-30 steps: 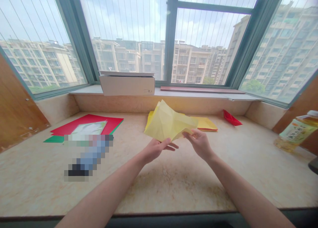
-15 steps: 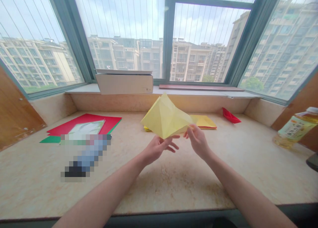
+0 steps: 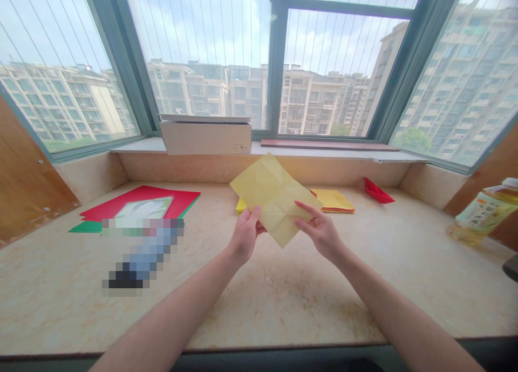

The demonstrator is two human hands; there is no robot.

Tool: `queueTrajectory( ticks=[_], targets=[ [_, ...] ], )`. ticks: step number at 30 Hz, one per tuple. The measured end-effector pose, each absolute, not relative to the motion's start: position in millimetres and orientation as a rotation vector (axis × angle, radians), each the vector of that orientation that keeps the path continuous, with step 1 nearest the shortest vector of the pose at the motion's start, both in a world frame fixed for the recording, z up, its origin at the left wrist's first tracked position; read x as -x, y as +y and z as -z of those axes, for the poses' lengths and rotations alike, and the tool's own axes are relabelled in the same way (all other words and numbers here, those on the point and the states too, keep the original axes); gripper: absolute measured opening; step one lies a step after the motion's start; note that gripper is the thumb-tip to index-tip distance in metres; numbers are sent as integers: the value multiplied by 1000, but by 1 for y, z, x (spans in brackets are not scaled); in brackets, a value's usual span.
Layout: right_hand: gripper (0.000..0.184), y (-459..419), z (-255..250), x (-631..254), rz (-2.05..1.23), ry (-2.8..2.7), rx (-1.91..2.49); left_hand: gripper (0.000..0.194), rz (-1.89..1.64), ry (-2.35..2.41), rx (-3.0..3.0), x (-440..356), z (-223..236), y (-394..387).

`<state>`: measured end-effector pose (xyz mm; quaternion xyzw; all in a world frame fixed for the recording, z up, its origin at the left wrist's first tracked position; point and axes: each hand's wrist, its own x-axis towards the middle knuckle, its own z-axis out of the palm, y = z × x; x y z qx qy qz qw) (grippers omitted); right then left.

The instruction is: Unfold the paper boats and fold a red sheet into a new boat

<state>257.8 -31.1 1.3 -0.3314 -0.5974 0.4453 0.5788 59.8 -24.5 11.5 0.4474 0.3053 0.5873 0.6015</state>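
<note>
Left hand (image 3: 245, 237): pinching; my thumb (image 3: 254, 216) presses the lower left edge of the yellow sheet (image 3: 271, 196), and my other fingers sit behind it, out of sight.

Right hand (image 3: 319, 232): loosely curled; my index and middle fingers (image 3: 308, 212) reach onto the sheet's lower right edge; I cannot tell where my thumb meets the paper.

Yellow sheet: held up between my hands, above the counter (image 3: 259, 307); opened almost flat, tilted, criss-crossed with creases.

Ahead on the counter: a yellow paper stack (image 3: 332, 200) beyond my right hand; a red paper boat (image 3: 378, 191) further right.

To my left: red sheets (image 3: 141, 200) over a green sheet (image 3: 86, 227), with a pale card (image 3: 144, 211) on top; a pixelated object (image 3: 141, 256) lies across their near edge.

To my right: a bottle (image 3: 483, 212) of yellow liquid, lying on its side.

Window sill: a white box (image 3: 205, 138); a flat red board (image 3: 329, 145).
</note>
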Motion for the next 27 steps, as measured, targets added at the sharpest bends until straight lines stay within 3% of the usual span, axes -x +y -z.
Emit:
queueTrajectory(
  ticks=[8,12,18,27],
  targets=[
    [55,-27,5,-259,-767,-1453,882,33,-1225,671,-992,-54,-17,-26],
    [70,-28,2,-261,-771,-1382,1011,33,-1145,723,-1052,-57,-18,-30],
    [84,-27,-4,-260,-880,-1314,826,42,-1069,778,-1207,-56,-17,-28],
    [112,-31,-3,-254,-995,-1256,686,34,-994,655,-1207,-65,-13,-41]
  ],
)
